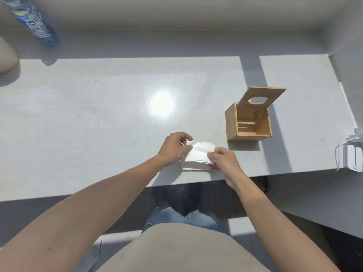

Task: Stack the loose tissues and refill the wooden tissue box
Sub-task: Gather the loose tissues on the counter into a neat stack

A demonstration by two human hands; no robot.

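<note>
A folded white tissue is held just above a small stack of white tissues near the table's front edge. My left hand pinches the tissue's far left corner, and my right hand pinches its near right corner. To the right, about a hand's width away, stands the wooden tissue box. Its lid, with an oval hole, is tilted up at the back, and the inside shows bare wood.
A blue plastic bottle stands at the far left, beside a beige rounded object. A white adapter with cables lies at the table's right edge. The grey table has a bright glare spot mid-surface. My legs show below the front edge.
</note>
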